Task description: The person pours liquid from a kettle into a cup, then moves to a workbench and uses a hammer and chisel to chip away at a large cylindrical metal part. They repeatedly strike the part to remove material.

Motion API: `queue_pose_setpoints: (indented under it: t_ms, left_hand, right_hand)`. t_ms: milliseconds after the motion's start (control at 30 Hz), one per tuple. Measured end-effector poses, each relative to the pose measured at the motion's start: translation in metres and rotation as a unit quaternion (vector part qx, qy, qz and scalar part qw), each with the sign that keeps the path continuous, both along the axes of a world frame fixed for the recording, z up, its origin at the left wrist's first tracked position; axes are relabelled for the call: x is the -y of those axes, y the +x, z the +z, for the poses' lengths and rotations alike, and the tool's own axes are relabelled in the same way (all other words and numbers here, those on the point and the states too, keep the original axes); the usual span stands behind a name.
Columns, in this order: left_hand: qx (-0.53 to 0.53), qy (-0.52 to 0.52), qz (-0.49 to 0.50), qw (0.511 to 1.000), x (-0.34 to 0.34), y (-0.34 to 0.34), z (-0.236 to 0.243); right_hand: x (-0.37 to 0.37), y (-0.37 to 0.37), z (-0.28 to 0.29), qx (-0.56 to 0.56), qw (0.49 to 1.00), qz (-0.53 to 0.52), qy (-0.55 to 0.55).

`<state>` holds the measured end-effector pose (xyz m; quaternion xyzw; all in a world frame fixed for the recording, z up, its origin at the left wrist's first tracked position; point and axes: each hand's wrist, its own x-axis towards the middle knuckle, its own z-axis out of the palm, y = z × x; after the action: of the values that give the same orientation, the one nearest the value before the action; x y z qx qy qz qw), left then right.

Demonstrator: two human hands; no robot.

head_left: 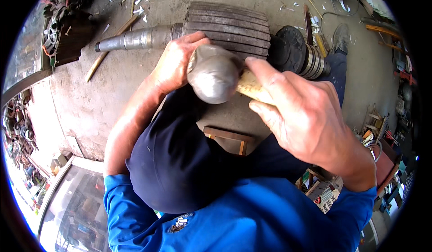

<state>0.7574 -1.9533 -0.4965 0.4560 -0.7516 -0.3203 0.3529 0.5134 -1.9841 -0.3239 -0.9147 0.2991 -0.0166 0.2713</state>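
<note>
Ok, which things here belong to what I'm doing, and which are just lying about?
In the job: hammer, in your right hand; grooved cylinder on its shaft, by your left hand; black disc beside the cylinder.

Apparently just lying about: white scraps; yellow strip on the floor.

The stained grey floor [96, 121] carries the scattered things. On its far left lie white scraps [139, 10] and a long wooden stick [96, 67], which the shaft of a grooved metal rotor [225, 22] crosses; contact is unclear. On the right lies a yellow strip [321, 46], and 1 shoe [342, 37] stands nearby.
</note>
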Motion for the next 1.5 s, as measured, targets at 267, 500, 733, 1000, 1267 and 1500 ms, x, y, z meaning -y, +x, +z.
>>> queue_pose_setpoints:
  t_ms: [267,500,733,1000,1267,1500]
  left_hand:
    - [0.052,-0.026,-0.007,0.998,-0.001,-0.001,0.014]
    - [0.060,0.015,-0.006,0.998,-0.001,0.000,0.013]
    - [0.028,0.053,0.028,0.998,-0.005,-0.006,0.011]
    - [0.065,0.029,0.015,0.997,-0.009,-0.002,0.004]
    - [0.030,-0.059,0.034,0.997,-0.005,0.000,0.026]
    - [-0.008,-0.048,0.015,0.999,0.027,-0.005,0.021]
  right_hand:
    - [-0.009,0.000,0.000,0.016,1.000,0.012,-0.022]
    - [-0.018,0.001,-0.015,0.019,0.999,0.015,-0.045]
    - [-0.031,-0.005,-0.035,0.106,0.992,-0.051,-0.041]
    - [-0.037,-0.012,-0.036,0.129,0.990,-0.039,-0.037]
    - [-0.043,-0.045,-0.061,0.229,0.946,-0.206,0.103]
    - [-0.050,-0.080,-0.055,0.197,0.862,-0.390,0.258]
